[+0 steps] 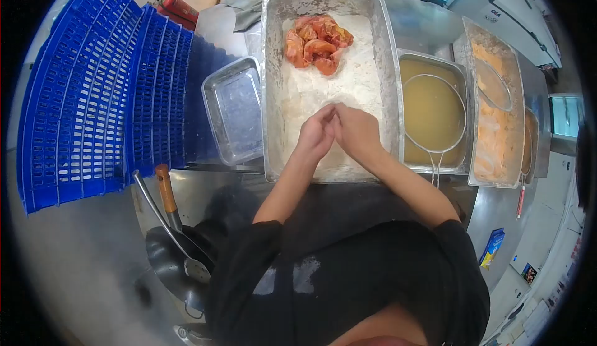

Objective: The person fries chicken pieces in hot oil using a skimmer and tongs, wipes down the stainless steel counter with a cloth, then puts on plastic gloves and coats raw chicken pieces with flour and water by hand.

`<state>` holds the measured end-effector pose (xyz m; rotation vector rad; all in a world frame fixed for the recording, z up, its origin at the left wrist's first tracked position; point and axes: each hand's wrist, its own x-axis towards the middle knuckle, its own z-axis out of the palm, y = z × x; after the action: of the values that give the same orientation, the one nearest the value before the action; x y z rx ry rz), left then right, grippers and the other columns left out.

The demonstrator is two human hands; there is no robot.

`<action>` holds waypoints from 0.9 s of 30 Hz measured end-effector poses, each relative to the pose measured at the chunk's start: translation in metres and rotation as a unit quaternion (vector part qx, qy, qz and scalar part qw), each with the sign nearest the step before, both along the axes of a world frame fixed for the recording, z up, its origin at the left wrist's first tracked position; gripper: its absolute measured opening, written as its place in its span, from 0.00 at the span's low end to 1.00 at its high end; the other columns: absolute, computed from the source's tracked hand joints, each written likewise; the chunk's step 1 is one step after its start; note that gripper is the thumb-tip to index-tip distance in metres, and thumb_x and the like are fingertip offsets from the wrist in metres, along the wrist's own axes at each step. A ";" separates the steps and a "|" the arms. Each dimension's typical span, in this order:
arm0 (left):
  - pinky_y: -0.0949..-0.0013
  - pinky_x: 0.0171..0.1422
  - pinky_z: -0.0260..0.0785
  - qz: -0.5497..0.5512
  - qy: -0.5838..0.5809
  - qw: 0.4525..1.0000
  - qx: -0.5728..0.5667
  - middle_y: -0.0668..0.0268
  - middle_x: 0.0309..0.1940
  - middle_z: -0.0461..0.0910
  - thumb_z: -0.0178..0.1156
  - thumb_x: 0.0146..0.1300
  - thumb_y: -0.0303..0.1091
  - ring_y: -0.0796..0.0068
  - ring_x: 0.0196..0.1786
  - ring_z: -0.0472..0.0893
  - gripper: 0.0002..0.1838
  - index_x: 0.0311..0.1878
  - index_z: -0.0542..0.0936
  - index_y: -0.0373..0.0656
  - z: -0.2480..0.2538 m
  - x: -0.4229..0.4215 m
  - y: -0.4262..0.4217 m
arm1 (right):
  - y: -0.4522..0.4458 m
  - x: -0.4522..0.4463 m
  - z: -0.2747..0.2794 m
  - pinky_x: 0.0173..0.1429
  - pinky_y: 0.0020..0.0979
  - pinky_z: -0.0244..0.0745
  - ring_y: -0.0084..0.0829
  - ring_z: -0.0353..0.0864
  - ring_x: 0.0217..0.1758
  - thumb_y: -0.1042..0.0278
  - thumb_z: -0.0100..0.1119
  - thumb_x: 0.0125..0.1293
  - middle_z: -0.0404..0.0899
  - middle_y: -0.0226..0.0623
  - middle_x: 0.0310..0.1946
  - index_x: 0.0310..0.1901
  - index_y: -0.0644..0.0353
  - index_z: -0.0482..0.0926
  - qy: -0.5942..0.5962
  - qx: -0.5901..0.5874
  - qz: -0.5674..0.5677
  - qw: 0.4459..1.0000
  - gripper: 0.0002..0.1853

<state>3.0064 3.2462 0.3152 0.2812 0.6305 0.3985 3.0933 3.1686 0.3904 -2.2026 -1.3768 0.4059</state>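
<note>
My left hand [318,133] and my right hand [357,128] meet at the fingertips, low over the flour. The fingers of both are curled in against each other; whatever lies between them, if anything, is hidden. Below them, white flour [364,78] covers the bottom of a deep metal pan [269,97]. A heap of raw, orange-red marinated meat pieces [318,42] rests on the flour toward the pan's far end, apart from my hands.
On the right are a pan of yellowish liquid with a wire strainer [465,113] and a bin of orange coating [495,134]. A metal tray [236,110] and blue plastic crates [99,97] stand left. A black wok [171,262] with ladle sits lower left.
</note>
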 end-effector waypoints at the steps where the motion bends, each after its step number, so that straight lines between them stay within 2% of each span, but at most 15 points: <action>1: 0.68 0.59 0.66 0.000 -0.001 1.000 0.000 0.58 0.45 0.75 0.43 0.69 0.30 0.70 0.51 0.74 0.13 0.47 0.72 0.30 -0.009 -0.001 0.005 | 0.005 0.001 -0.002 0.33 0.44 0.73 0.45 0.80 0.30 0.70 0.53 0.56 0.79 0.45 0.24 0.34 0.62 0.73 -0.001 0.000 0.000 1.000 0.07; 3: 0.67 0.58 0.66 -0.032 -0.053 0.996 -0.061 0.60 0.42 0.76 0.45 0.68 0.28 0.71 0.48 0.75 0.10 0.43 0.73 0.32 -0.021 0.000 0.010 | 0.015 0.008 -0.012 0.34 0.45 0.73 0.46 0.80 0.32 0.69 0.52 0.56 0.78 0.46 0.25 0.34 0.61 0.73 -0.079 0.018 -0.035 0.996 0.06; 4: 0.67 0.58 0.66 -0.038 -0.055 0.996 -0.063 0.60 0.42 0.76 0.45 0.68 0.28 0.71 0.48 0.75 0.10 0.43 0.73 0.32 -0.023 0.001 0.008 | 0.018 0.014 -0.025 0.34 0.45 0.73 0.46 0.80 0.32 0.69 0.52 0.56 0.78 0.46 0.25 0.34 0.61 0.73 -0.082 0.016 -0.041 0.996 0.06; 6: 0.67 0.59 0.67 -0.027 0.027 0.999 -0.027 0.60 0.46 0.76 0.43 0.70 0.31 0.71 0.51 0.74 0.14 0.51 0.70 0.31 -0.011 0.006 0.002 | 0.022 0.025 -0.039 0.35 0.45 0.72 0.47 0.79 0.32 0.67 0.53 0.57 0.77 0.47 0.26 0.34 0.60 0.73 -0.071 -0.073 0.005 0.995 0.07; 7: 0.67 0.59 0.67 -0.028 0.027 0.999 -0.028 0.60 0.46 0.76 0.43 0.70 0.31 0.71 0.51 0.74 0.14 0.51 0.70 0.31 -0.012 0.007 0.003 | 0.019 0.027 -0.046 0.35 0.45 0.72 0.47 0.79 0.32 0.67 0.53 0.57 0.77 0.47 0.26 0.34 0.60 0.73 -0.071 -0.074 0.004 0.995 0.07; 10: 0.65 0.59 0.66 -0.027 0.076 0.997 0.010 0.59 0.48 0.74 0.43 0.71 0.37 0.71 0.51 0.74 0.16 0.52 0.70 0.34 -0.015 0.002 -0.001 | 0.004 0.009 -0.016 0.34 0.45 0.72 0.46 0.78 0.30 0.67 0.53 0.57 0.78 0.45 0.26 0.33 0.60 0.73 -0.034 -0.019 0.030 0.999 0.06; 12: 0.64 0.58 0.67 -0.011 0.045 0.999 0.000 0.61 0.46 0.74 0.42 0.72 0.46 0.71 0.50 0.74 0.19 0.50 0.72 0.39 -0.006 0.011 0.008 | -0.004 -0.002 -0.003 0.33 0.45 0.71 0.47 0.78 0.28 0.67 0.52 0.58 0.77 0.44 0.24 0.33 0.60 0.73 0.030 0.015 0.057 0.998 0.06; 13: 0.64 0.58 0.67 -0.013 0.044 0.999 0.000 0.61 0.46 0.74 0.42 0.72 0.46 0.71 0.50 0.74 0.19 0.50 0.72 0.39 -0.001 0.013 0.011 | -0.004 -0.003 -0.001 0.33 0.45 0.71 0.47 0.78 0.28 0.67 0.52 0.58 0.77 0.44 0.24 0.33 0.60 0.73 0.029 0.015 0.055 0.998 0.06; 15: 0.64 0.57 0.67 -0.049 0.024 0.998 -0.038 0.61 0.44 0.75 0.40 0.71 0.55 0.70 0.50 0.74 0.25 0.50 0.72 0.42 0.032 0.018 0.012 | -0.008 -0.007 0.001 0.34 0.45 0.71 0.48 0.78 0.30 0.66 0.54 0.58 0.78 0.45 0.25 0.33 0.60 0.74 0.047 -0.008 0.033 0.998 0.06; 16: 0.64 0.57 0.67 -0.054 0.024 0.997 -0.041 0.61 0.44 0.75 0.40 0.71 0.55 0.70 0.50 0.74 0.25 0.50 0.72 0.42 0.022 0.019 0.011 | -0.007 -0.008 0.002 0.34 0.45 0.71 0.48 0.78 0.30 0.66 0.54 0.58 0.78 0.45 0.25 0.33 0.60 0.74 0.047 -0.012 0.028 0.998 0.06; 18: 0.65 0.58 0.67 -0.072 0.008 0.997 0.040 0.60 0.47 0.74 0.37 0.70 0.60 0.68 0.51 0.73 0.30 0.54 0.69 0.41 0.008 0.021 0.012 | 0.002 -0.006 0.005 0.30 0.45 0.71 0.45 0.78 0.26 0.66 0.53 0.59 0.76 0.43 0.19 0.32 0.60 0.72 -0.035 0.090 -0.019 0.995 0.06; 19: 0.65 0.58 0.67 -0.075 0.010 0.996 0.039 0.60 0.47 0.74 0.37 0.70 0.60 0.68 0.51 0.73 0.30 0.54 0.69 0.41 0.001 0.021 0.012 | 0.004 -0.004 0.004 0.30 0.45 0.71 0.45 0.78 0.26 0.66 0.53 0.59 0.76 0.43 0.19 0.32 0.60 0.72 -0.034 0.090 -0.022 0.995 0.06; 21: 0.64 0.61 0.64 -0.020 -0.012 0.998 0.056 0.59 0.53 0.71 0.36 0.69 0.62 0.67 0.54 0.72 0.33 0.61 0.65 0.42 0.023 0.027 0.012 | 0.004 0.000 0.003 0.28 0.43 0.71 0.43 0.78 0.26 0.66 0.54 0.59 0.76 0.41 0.20 0.33 0.60 0.73 -0.068 0.046 0.007 0.997 0.07; 25: 0.62 0.63 0.63 -0.059 -0.068 0.995 0.044 0.61 0.55 0.70 0.36 0.68 0.62 0.67 0.55 0.71 0.33 0.63 0.63 0.43 0.049 0.023 0.028 | -0.001 0.000 0.008 0.31 0.44 0.70 0.45 0.78 0.28 0.65 0.56 0.58 0.77 0.43 0.23 0.33 0.60 0.72 -0.021 -0.044 0.012 0.999 0.08; 27: 0.60 0.63 0.62 -0.090 -0.120 0.987 0.058 0.61 0.56 0.68 0.36 0.68 0.62 0.66 0.55 0.70 0.33 0.63 0.63 0.44 0.053 0.019 0.030 | -0.001 -0.004 0.016 0.30 0.44 0.70 0.45 0.78 0.28 0.63 0.56 0.58 0.76 0.43 0.22 0.31 0.59 0.72 -0.041 0.061 -0.027 0.997 0.09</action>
<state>3.0258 3.2762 0.3678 0.3918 0.3434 0.2889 3.0895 3.1674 0.4062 -2.1715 -1.3446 0.2076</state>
